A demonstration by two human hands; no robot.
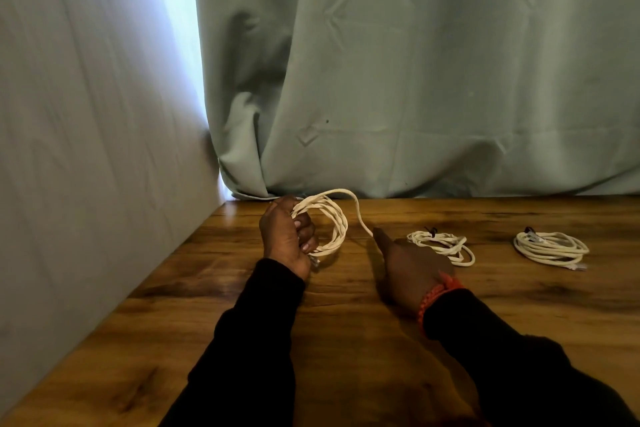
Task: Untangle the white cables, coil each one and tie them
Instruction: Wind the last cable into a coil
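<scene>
My left hand (289, 237) is closed around a coil of white cable (334, 224), held upright just above the wooden table (346, 340). A loose tail of that cable arcs over the coil and runs down to my right hand (412, 270), which rests low on the table and pinches the tail at its fingertips. A plug end hangs below my left fist. To the right lie two coiled white cables: a coiled cable with a dark tie (441, 246) close to my right hand, and a farther coiled cable (550, 248) also showing a dark tie.
A grey-green curtain (415, 80) hangs along the table's back edge. A pale cloth-covered wall (86, 149) closes off the left side. An orange band sits on my right wrist.
</scene>
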